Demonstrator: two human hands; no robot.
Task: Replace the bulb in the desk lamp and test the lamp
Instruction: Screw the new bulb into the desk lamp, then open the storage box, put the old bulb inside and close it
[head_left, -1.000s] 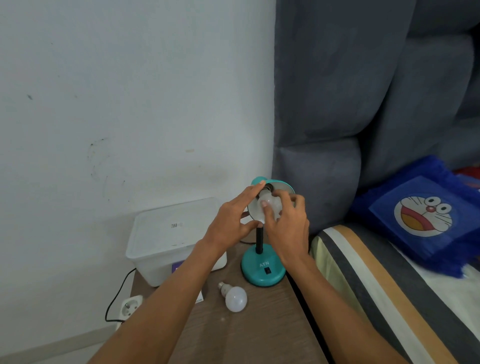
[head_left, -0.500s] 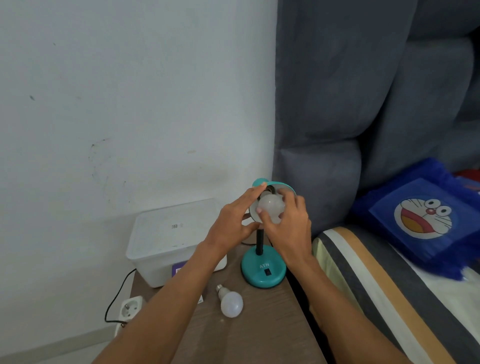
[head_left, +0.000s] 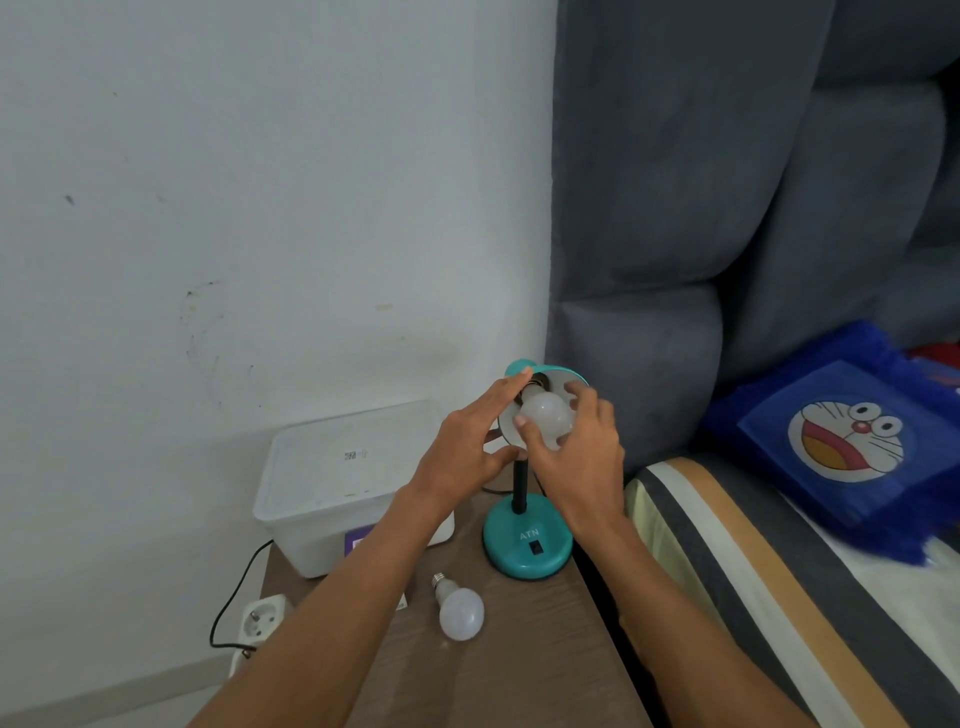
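Observation:
A teal desk lamp (head_left: 527, 543) stands on a small wooden table (head_left: 519, 665), its shade tipped toward me. A white bulb (head_left: 545, 418) sits at the socket inside the shade. My right hand (head_left: 576, 457) grips this bulb with thumb and fingers around its globe. My left hand (head_left: 467, 441) holds the left rim of the shade, fingers stretched along it. A second white bulb (head_left: 460, 610) lies loose on the table in front of the lamp base, its screw cap pointing away from me.
A white lidded plastic box (head_left: 343, 478) sits at the table's back left. A black cord runs to a white socket strip (head_left: 260, 621) on the floor. A grey padded headboard (head_left: 675, 234), striped bedding (head_left: 753, 571) and a blue cartoon pillow (head_left: 841, 441) lie to the right.
My right hand has shifted its grip around the bulb, and more of the globe now shows. My left hand stays on the shade.

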